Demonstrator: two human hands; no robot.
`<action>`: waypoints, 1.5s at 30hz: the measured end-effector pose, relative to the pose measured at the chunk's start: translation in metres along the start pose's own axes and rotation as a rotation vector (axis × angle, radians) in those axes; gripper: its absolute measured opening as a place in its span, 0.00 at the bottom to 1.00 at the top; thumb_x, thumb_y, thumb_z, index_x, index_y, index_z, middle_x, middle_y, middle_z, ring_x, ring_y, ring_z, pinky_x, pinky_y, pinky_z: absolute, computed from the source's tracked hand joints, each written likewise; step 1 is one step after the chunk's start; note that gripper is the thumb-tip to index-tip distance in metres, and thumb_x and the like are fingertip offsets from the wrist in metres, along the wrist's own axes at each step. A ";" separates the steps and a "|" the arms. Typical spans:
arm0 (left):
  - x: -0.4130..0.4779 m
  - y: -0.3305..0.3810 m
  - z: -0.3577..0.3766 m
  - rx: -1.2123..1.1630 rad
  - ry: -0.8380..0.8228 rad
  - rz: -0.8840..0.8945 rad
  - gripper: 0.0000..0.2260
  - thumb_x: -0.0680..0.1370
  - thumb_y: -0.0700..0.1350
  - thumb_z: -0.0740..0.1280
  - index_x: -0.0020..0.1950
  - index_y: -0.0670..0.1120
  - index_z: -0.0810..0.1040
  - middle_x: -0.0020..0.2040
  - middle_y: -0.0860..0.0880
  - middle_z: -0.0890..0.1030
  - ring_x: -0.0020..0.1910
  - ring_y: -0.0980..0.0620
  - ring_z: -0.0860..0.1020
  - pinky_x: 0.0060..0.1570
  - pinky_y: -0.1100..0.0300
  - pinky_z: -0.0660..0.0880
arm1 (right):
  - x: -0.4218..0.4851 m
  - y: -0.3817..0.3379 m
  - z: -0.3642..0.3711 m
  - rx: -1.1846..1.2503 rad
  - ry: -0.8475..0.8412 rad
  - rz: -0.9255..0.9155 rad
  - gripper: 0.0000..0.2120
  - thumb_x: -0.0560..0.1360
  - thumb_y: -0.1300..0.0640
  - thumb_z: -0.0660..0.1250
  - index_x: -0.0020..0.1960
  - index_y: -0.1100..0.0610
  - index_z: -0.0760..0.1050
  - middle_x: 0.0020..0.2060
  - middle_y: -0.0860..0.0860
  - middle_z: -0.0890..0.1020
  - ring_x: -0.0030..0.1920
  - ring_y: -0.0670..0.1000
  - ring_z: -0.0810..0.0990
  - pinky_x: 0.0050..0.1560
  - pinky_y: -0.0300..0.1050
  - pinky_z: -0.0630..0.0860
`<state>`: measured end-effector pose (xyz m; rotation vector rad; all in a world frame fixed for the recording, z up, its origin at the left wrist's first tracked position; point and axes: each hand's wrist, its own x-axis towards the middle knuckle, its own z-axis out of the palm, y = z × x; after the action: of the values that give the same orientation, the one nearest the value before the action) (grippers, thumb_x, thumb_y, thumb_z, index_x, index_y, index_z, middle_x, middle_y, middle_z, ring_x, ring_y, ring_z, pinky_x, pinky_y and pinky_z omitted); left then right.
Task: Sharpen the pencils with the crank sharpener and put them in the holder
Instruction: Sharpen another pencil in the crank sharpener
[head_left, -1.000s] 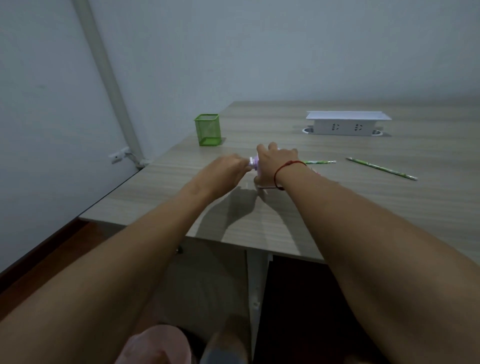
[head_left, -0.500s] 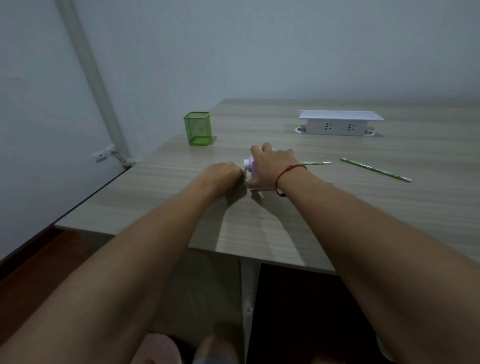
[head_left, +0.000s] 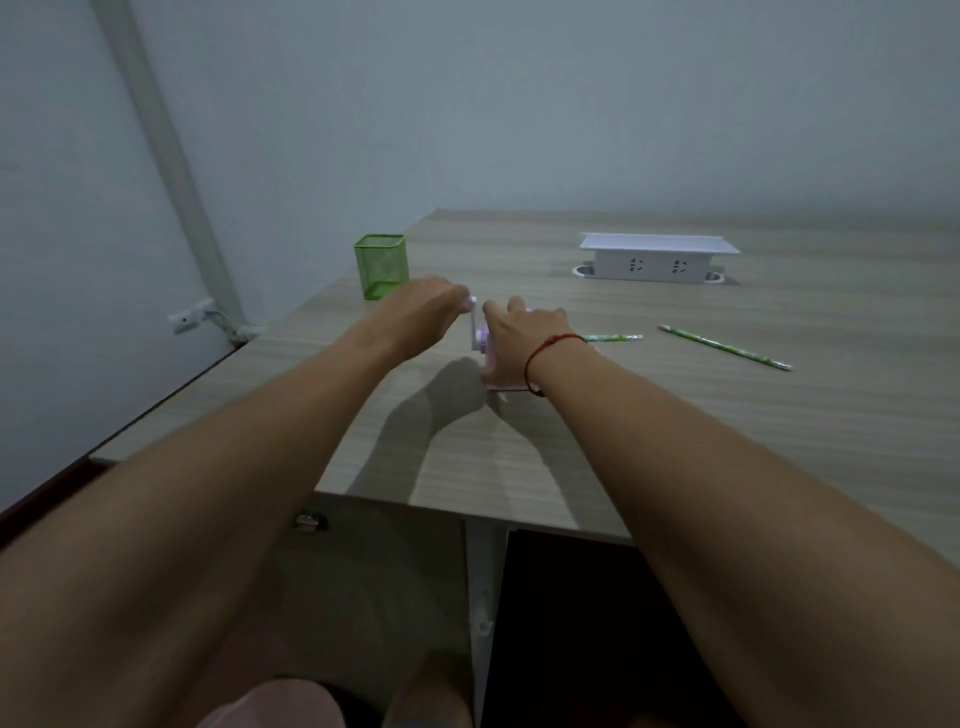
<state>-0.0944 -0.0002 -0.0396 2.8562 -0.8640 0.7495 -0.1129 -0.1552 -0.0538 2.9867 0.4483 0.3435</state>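
A: Where's the sharpener?

B: Crank sharpener (head_left: 480, 345), pale purple, sits on the table (head_left: 779, 415), nearer the front edge than the back, toward the left side. Mostly covered by the right hand (head_left: 519, 340).

A: Hands?

B: Right hand lies over the sharpener body, fingers (head_left: 514, 306) curled around it, grasping it. Red string (head_left: 545, 351) around that wrist. Left hand (head_left: 421, 314) is at the crank handle (head_left: 471, 306), which stands at the top of its swing. Left fingers are clenched around the knob, but they're mostly hidden behind the back of the hand.

A: Pencils?

B: One green pencil (head_left: 613, 338) sticks out from behind the right wrist, lying along the table toward the right edge. Whether its near end is in the sharpener I can't tell, the hand blocks it. A second green pencil (head_left: 724, 347) lies loose further right, angled, well apart from the first.

A: Holder?

B: Green mesh holder (head_left: 380, 266) stands upright near the left edge, behind the left hand. Can't see its contents.

A: Anything else?

B: White socket box (head_left: 657, 257) toward the back edge, lid up.
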 end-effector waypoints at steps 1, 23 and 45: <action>-0.001 0.000 -0.004 -0.001 -0.003 0.018 0.14 0.81 0.44 0.58 0.40 0.39 0.73 0.38 0.37 0.79 0.37 0.37 0.77 0.35 0.50 0.71 | 0.001 0.000 0.000 0.011 -0.006 0.001 0.33 0.71 0.42 0.66 0.70 0.55 0.60 0.64 0.56 0.70 0.62 0.59 0.75 0.59 0.56 0.69; -0.041 0.018 0.053 -0.123 -0.181 -0.169 0.11 0.80 0.45 0.59 0.50 0.43 0.81 0.48 0.42 0.83 0.45 0.45 0.80 0.48 0.50 0.77 | 0.006 0.003 0.001 0.062 -0.024 -0.031 0.34 0.68 0.41 0.69 0.68 0.55 0.62 0.64 0.57 0.70 0.62 0.61 0.75 0.60 0.56 0.68; -0.066 0.039 0.052 -0.284 -0.009 -0.357 0.10 0.79 0.44 0.60 0.41 0.45 0.77 0.41 0.43 0.82 0.39 0.46 0.78 0.40 0.55 0.73 | -0.029 -0.004 -0.014 0.128 -0.028 -0.057 0.38 0.65 0.44 0.74 0.70 0.53 0.62 0.63 0.57 0.69 0.59 0.60 0.76 0.53 0.50 0.72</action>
<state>-0.1406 -0.0094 -0.1195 2.6498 -0.4000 0.5245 -0.1444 -0.1589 -0.0466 3.0904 0.5724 0.2778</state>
